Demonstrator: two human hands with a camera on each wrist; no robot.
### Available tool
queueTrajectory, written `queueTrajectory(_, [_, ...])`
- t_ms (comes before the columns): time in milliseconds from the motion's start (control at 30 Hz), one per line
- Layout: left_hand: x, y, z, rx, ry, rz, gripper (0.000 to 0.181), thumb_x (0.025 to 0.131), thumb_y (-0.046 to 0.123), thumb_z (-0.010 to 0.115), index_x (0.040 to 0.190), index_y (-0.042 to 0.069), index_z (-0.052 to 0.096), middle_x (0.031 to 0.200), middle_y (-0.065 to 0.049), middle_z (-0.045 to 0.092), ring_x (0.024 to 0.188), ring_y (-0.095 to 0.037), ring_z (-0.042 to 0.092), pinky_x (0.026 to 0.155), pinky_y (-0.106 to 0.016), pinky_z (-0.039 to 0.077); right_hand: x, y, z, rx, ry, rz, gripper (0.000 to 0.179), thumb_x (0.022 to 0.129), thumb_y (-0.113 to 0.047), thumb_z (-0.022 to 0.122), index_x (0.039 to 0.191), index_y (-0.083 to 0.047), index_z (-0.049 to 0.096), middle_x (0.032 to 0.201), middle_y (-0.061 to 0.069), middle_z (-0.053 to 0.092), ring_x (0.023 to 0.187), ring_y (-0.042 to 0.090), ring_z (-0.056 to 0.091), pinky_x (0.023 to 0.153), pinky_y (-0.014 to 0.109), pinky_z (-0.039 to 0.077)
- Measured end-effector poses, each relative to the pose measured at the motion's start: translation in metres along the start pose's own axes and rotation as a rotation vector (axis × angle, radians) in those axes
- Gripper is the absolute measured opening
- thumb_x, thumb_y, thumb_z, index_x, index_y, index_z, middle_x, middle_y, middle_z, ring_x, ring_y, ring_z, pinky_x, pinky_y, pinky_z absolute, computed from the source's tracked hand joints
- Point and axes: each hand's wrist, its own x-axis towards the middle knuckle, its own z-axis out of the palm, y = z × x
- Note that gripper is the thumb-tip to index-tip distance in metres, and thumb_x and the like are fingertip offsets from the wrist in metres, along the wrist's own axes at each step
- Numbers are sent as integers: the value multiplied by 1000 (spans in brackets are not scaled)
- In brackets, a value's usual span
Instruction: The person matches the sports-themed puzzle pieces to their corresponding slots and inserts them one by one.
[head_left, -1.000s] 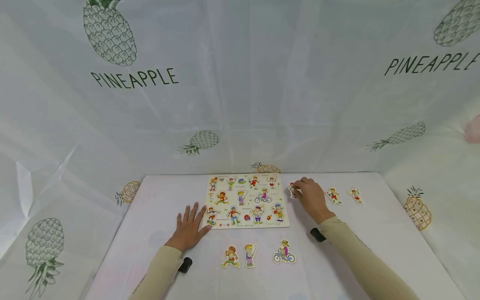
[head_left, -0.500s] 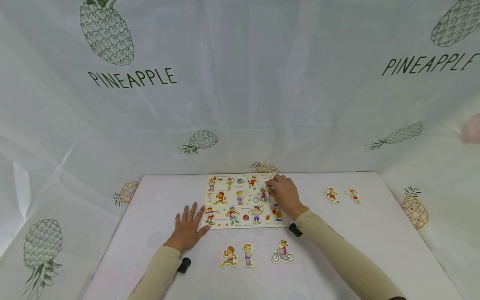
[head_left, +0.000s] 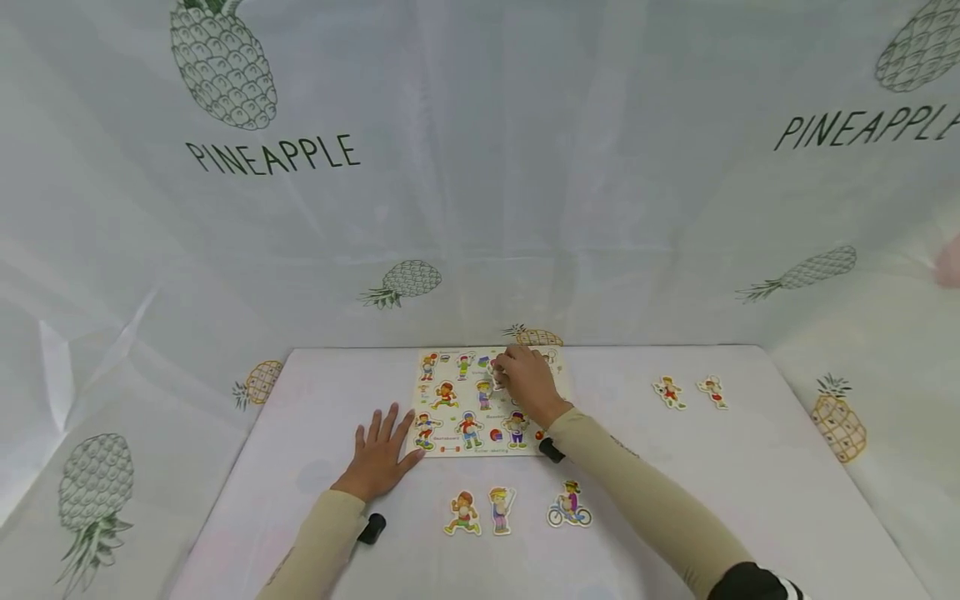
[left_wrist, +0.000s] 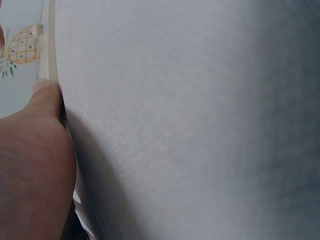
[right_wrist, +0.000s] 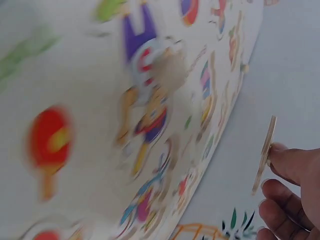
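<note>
A wooden picture puzzle board [head_left: 452,429] with sports figures lies at the back of the table. My left hand [head_left: 378,458] rests palm down at its left edge, fingers spread; in the left wrist view the thumb [left_wrist: 46,102] meets the board's edge. My right hand [head_left: 531,390] is over the board's upper right part, pinching a thin wooden puzzle piece [right_wrist: 265,156], seen edge-on in the right wrist view, raised off the board. The picture on its face is mostly hidden. In the right wrist view a baseball figure [right_wrist: 145,85] lies on the board, with a knob.
Loose pieces in front of the board are a runner [head_left: 463,512], a figure with a club [head_left: 501,510] and a cyclist [head_left: 570,504]. Two more, a footballer [head_left: 669,392] and a figure in red and white [head_left: 712,392], lie to the right. A pineapple-print sheet [head_left: 525,208] hangs behind.
My right hand has picked up the piece right of the board and carried it left over the board's upper part. The left hand has stayed in place.
</note>
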Motion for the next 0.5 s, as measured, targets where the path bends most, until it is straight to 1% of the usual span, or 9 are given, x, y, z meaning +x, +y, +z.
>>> queueTrajectory(67, [0,0,-1,-1,-3,-2,74,106,43,62,165,7,35,173,-28,17,157,-57,12,121,-78,10,7,-4,5,20,-1,-4,10,92,-12,83,99,-9,76,91,5,66,84,23,62,75,40,53])
queueTrajectory(133, [0,1,-2,-5,-4,-6,74,106,43,62,165,7,35,173,-27,17,158,-56,11,121,-77,10,14,-8,10,38,-22,5,10,93,-13,82,100,-10,77,92,5,66,84,23,62,77,41,54])
queueTrajectory(300, [0,2,-3,0,-7,-10,74,106,44,62,165,7,35,173,-27,17,158,-56,11,121,-77,10,30,-15,24,24,-83,17,9,95,-16,81,101,-10,77,92,5,67,84,23,64,82,40,56])
queueTrajectory(500, [0,1,-2,3,-3,0,74,106,45,61,165,7,35,173,-27,18,158,-57,12,121,-78,10,42,-21,35,10,-143,50,8,95,-17,81,99,-11,77,90,4,66,83,22,64,77,38,57])
